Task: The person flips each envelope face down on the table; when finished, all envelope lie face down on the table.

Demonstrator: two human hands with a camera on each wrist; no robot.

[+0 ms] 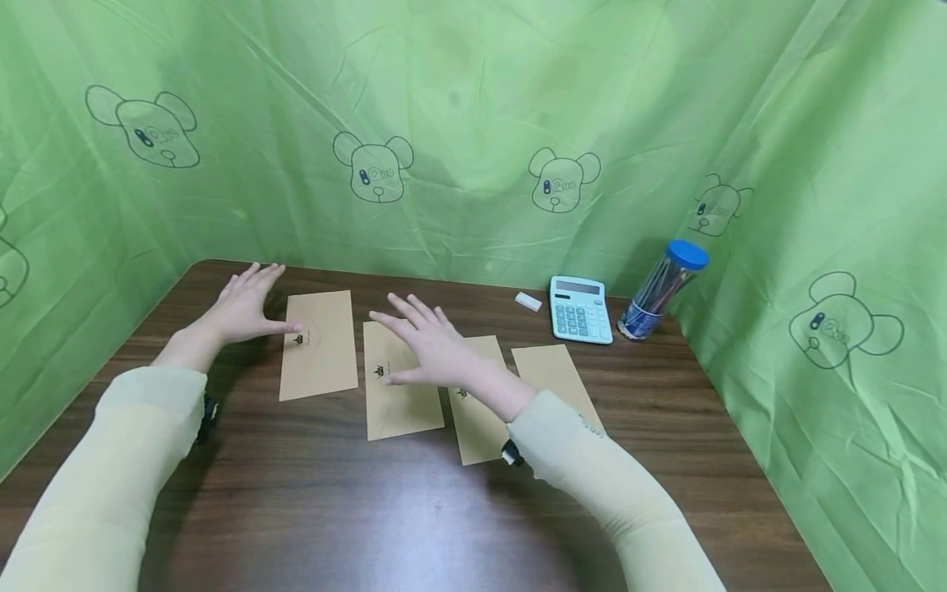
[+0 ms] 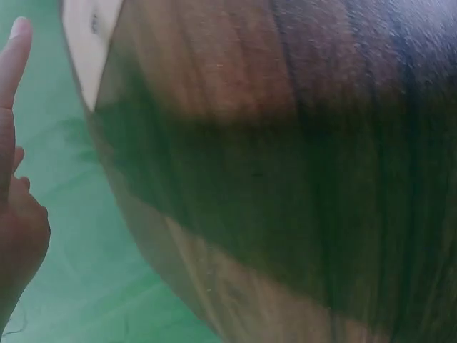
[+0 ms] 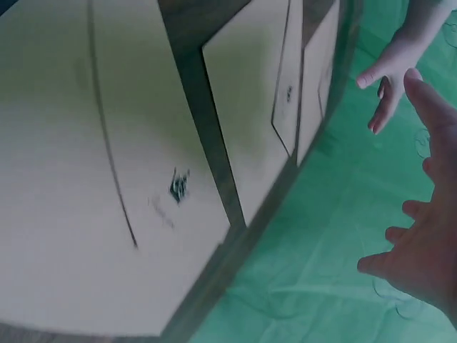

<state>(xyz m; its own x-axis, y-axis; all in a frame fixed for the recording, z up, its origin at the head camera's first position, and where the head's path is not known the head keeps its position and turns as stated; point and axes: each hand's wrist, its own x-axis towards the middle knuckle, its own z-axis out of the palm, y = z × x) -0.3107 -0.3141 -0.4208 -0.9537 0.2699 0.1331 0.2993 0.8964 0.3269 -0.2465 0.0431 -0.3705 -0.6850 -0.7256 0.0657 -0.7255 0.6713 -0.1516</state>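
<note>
Several brown paper envelopes with a small black crown print lie in a row on the wooden table. My left hand [image 1: 247, 308] is spread beside the leftmost envelope [image 1: 325, 353], its thumb over that envelope's left edge. Fingers spread wide, my right hand [image 1: 429, 345] hovers over the second envelope [image 1: 403, 411] and partly hides it. The right wrist and forearm cover part of the third envelope [image 1: 477, 432] and the rightmost envelope [image 1: 555, 370]. Neither hand holds anything. The left wrist view catches the left hand [image 2: 21, 229] at its edge and an envelope corner [image 2: 87, 50].
At the back right stand a light blue calculator [image 1: 580, 308], a small white eraser-like block [image 1: 528, 302] and a clear tube with a blue lid [image 1: 662, 288], leaning and filled with thin sticks. A green curtain [image 1: 459, 99] encloses the dark wooden table [image 1: 333, 501].
</note>
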